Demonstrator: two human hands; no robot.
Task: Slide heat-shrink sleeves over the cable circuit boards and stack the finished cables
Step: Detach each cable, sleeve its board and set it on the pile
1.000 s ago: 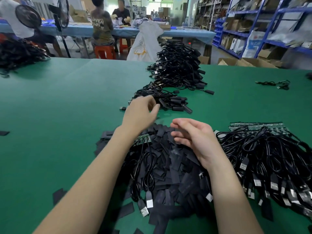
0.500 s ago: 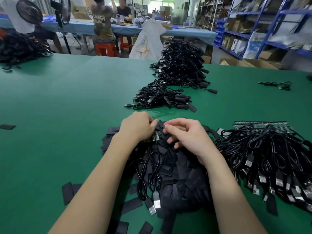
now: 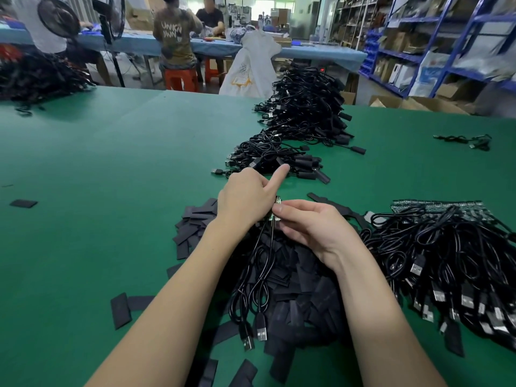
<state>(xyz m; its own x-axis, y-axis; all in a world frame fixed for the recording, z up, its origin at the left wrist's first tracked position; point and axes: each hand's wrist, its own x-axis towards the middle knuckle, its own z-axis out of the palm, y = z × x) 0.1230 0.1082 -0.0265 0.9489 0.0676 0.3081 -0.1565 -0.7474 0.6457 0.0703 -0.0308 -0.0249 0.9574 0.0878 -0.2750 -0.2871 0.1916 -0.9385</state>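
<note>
The small green circuit board (image 3: 275, 209) sits upright between the two hands, just above the heap of flat black heat-shrink sleeves (image 3: 296, 275). The left hand (image 3: 245, 199) has its grip clenched around the board's left side, with the forefinger sticking straight out and free; the right hand (image 3: 310, 224) pinches the board's near edge with thumb and fingertips. Whether a sleeve is already between those fingers I cannot tell. My guess is the board is held off the pile so a sleeve can be fed over its end without snagging.

From the grip, the board's cable (image 3: 259, 277) hangs down toward the person, and its USB plugs (image 3: 255, 333) rest on the sleeves close to the forearms. Keeping the sleeve heap right under the grip looks deliberate: the next sleeve is always within reach.

To the right of the grip lies the bundle of unsleeved cables (image 3: 446, 263), their green boards lined up along the far edge. Beyond the grip, the finished cables (image 3: 273, 160) lie in a small stack, with a much larger pile (image 3: 307, 107) farther off. No bins or trays hold any of this; everything lies loose on the green tabletop (image 3: 111, 191), a few stray sleeves scattered to the left. Cardboard boxes stand past the tabletop's far right edge, their contents not visible.
</note>
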